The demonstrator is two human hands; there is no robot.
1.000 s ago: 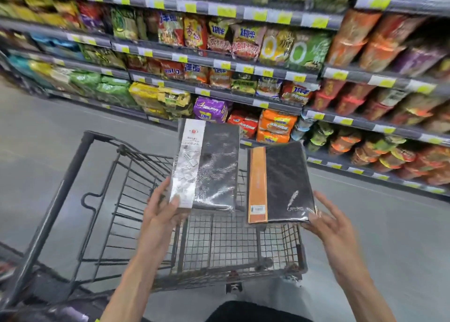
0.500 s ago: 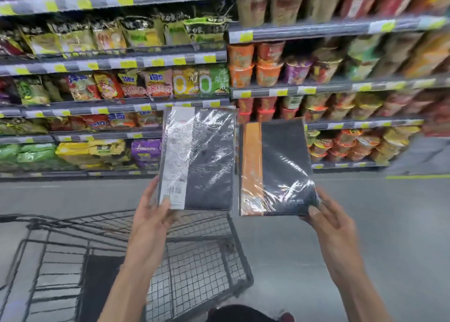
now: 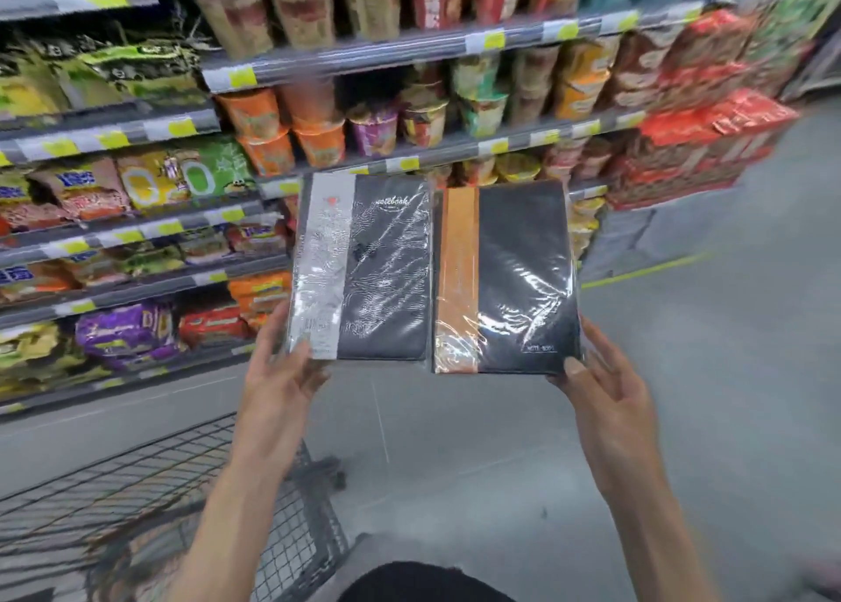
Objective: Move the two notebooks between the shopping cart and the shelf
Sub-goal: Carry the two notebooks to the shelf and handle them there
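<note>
Two shrink-wrapped black notebooks are held upright side by side in front of the shelf [image 3: 409,155]. The one with a silver-white band [image 3: 364,269] is pinched at its lower left corner by my left hand [image 3: 282,387]. The one with an orange band [image 3: 509,278] is held at its lower right corner by my right hand [image 3: 605,396], thumb on the cover. The wire shopping cart [image 3: 150,478] sits low at the left, below and behind the notebooks.
Shelves hold rows of cup noodles [image 3: 318,137] and snack bags [image 3: 191,178]. Red cartons [image 3: 691,146] are stacked at the shelf's right end. Grey aisle floor [image 3: 682,374] lies to the right, with a yellow line [image 3: 646,271] on it.
Both notebooks have been lifted up and away from the cart toward the shelf. The view has turned right, so the cart has slid to the lower left.
</note>
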